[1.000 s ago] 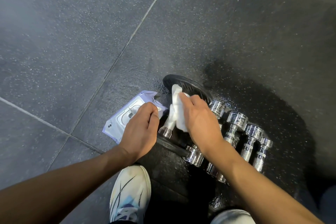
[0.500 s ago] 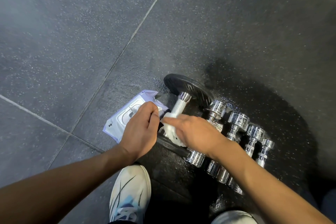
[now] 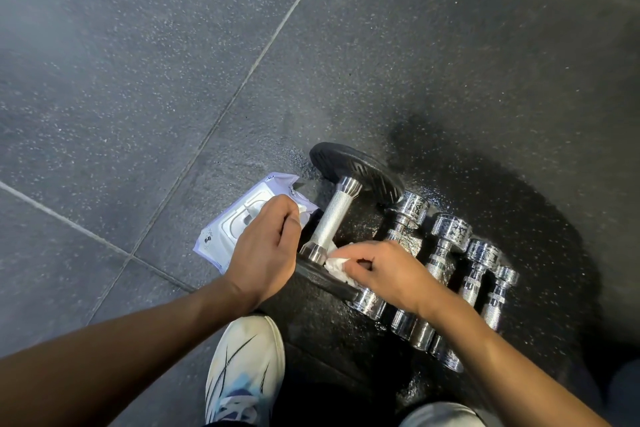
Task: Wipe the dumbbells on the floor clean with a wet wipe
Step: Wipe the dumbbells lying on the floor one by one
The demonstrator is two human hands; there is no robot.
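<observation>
5 dumbbells (image 3: 356, 198), 1 wipe pk (image 3: 235, 229)

Your left side is blocked by the wipes pack (image 3: 242, 225), just beside the big dumbbell (image 3: 332, 218). Chrome dumbbells (image 3: 446, 253) crowd its right. Open floor (image 3: 173, 62) lies ahead.

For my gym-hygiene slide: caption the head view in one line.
Right hand rubs a wet wipe on the big dumbbell's near end; left hand rests on the wipes pack.

right hand (image 3: 388, 274) presses wet wipe (image 3: 335, 265) against big dumbbell (image 3: 330, 222).
</observation>
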